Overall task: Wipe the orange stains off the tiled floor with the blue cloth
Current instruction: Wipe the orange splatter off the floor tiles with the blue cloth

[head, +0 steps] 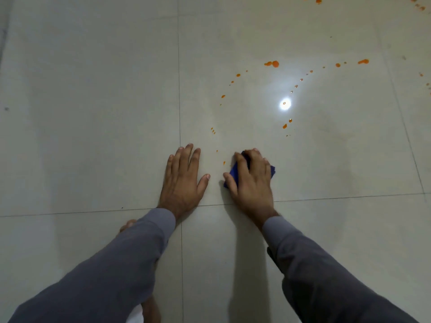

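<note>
My right hand (250,178) presses a folded blue cloth (234,171) flat on the pale tiled floor (93,113), fingers curled over it. My left hand (183,178) lies flat on the floor beside it, fingers spread, holding nothing. Small orange drops (224,162) sit between the two hands. More orange stains curve away ahead: a chain of dots (213,130), a larger blob (273,64), another smear (363,61), and spots near a bright light reflection (285,126). Further splashes (318,0) lie at the far top right.
Grey sleeves cover both forearms. A bare foot (127,226) shows under my left arm. Grout lines (179,89) cross the glossy tiles. A ceiling light glares off the floor (285,104).
</note>
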